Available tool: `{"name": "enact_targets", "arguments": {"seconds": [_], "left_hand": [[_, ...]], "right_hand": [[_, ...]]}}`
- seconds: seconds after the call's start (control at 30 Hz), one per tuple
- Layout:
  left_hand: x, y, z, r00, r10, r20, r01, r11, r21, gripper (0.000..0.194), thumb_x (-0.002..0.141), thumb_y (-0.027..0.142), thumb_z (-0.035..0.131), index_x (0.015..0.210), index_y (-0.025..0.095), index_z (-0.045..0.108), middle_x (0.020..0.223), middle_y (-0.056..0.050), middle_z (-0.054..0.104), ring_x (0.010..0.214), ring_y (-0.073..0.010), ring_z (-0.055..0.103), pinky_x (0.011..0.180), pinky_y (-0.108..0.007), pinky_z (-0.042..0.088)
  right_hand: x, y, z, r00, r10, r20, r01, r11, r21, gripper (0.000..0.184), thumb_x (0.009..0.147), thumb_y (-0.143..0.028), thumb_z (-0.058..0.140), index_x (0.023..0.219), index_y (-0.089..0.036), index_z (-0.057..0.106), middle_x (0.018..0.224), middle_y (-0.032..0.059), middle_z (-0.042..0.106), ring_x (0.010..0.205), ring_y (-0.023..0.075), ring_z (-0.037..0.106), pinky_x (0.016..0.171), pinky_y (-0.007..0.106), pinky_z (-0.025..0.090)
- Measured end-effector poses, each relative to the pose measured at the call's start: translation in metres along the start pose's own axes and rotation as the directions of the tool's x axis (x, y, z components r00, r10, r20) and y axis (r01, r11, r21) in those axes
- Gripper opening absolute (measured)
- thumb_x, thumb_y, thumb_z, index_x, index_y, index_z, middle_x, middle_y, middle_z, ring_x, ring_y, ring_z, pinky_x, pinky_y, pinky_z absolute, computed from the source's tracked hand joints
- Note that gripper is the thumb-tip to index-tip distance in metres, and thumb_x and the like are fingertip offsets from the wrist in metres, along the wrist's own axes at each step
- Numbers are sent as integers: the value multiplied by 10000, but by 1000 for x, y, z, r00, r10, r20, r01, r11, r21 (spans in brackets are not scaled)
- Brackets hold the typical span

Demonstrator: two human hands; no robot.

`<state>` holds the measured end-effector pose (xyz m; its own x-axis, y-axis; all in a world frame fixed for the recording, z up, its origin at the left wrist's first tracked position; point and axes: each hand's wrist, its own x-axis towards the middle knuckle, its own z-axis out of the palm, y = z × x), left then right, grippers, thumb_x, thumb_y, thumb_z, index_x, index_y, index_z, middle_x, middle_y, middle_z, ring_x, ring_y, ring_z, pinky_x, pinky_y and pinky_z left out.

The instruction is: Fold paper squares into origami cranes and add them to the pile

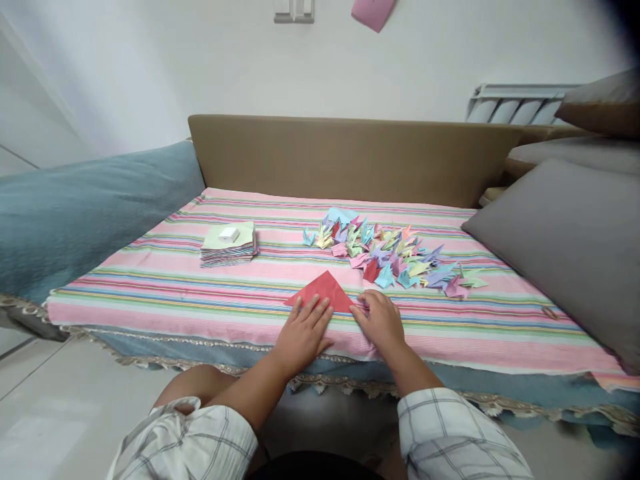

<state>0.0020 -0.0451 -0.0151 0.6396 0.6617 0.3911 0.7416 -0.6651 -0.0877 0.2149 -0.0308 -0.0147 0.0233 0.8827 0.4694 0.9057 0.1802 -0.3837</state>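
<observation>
A sheet of red origami paper, folded into a triangle, lies on the striped cloth with its peak pointing away from me. My left hand rests flat on its lower middle, fingers stretched out and slightly spread, covering part of the near edge. At the triangle's right corner, my right hand has its fingers curled, with thumb and forefinger at the paper's tip. Just beyond it spreads a pile of folded paper cranes in many colours. To the left stands a stack of square paper sheets with a small white block on top.
The pink striped cloth covers a sofa seat with a brown backrest. A blue-covered armrest is on the left, grey cushions on the right. A radiator stands behind, against the wall.
</observation>
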Motion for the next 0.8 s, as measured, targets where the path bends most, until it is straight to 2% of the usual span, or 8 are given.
{"name": "enact_targets", "arguments": {"seconds": [0.13,0.23,0.37,0.43,0.5,0.6,0.7,0.8], "left_hand": [[-3,0,10,995,-9,99,10,1000,-7,679,815,488,519,1393,201,308,1440,-91,353,1340,-283,265,1094,-495,160],[-3,-1,9,992,-11,125,13,1000,-17,698,807,481,534,1398,197,293,1450,-89,336,1343,-287,253,1092,-501,157],[-2,0,2,990,-17,137,23,999,-40,671,803,475,539,1377,196,332,1422,-101,381,1330,-291,280,1086,-505,161],[-1,1,-1,991,-23,135,30,998,-55,625,814,469,523,1352,190,375,1390,-105,427,1326,-288,291,1088,-496,160],[-1,1,-1,991,-26,129,35,997,-68,604,821,464,511,1345,188,388,1374,-106,446,1327,-283,289,1091,-491,157],[-2,0,2,992,-27,121,36,997,-71,652,814,448,527,1381,200,323,1401,-104,412,1333,-281,278,1087,-503,154],[-3,-1,5,993,-22,118,30,997,-70,694,802,435,548,1401,207,280,1425,-98,379,1335,-281,271,1085,-513,152],[-2,-1,4,993,-17,114,26,997,-74,689,791,433,567,1389,206,310,1429,-102,369,1332,-287,275,1085,-515,152]], "right_hand": [[-1,0,0,997,-58,-55,59,998,8,222,806,-352,551,965,-207,606,1039,78,618,957,226,535,803,346,375],[-5,-10,-2,978,-181,-104,186,981,48,234,842,-315,504,1013,-189,601,1085,99,611,1010,232,527,883,382,362],[-17,-33,1,900,-434,-37,434,884,173,311,884,-176,374,1147,-179,540,1090,88,636,1026,182,553,984,390,319],[-24,-41,6,862,-506,-23,500,844,195,382,872,-146,357,1236,-152,473,1168,107,605,1090,181,531,1000,396,322],[-27,-44,10,860,-510,-22,505,843,184,433,862,-128,350,1290,-126,417,1224,127,573,1135,191,510,1003,413,331],[-28,-41,10,891,-453,-3,447,878,172,469,852,-122,346,1320,-123,379,1239,135,565,1114,199,536,998,428,347],[-25,-36,3,927,-375,16,366,911,191,482,847,-132,344,1328,-133,372,1200,129,595,1065,200,573,981,420,373],[-22,-30,-6,954,-297,39,281,931,232,485,848,-144,346,1333,-143,366,1115,107,645,1042,196,589,957,396,403]]}}
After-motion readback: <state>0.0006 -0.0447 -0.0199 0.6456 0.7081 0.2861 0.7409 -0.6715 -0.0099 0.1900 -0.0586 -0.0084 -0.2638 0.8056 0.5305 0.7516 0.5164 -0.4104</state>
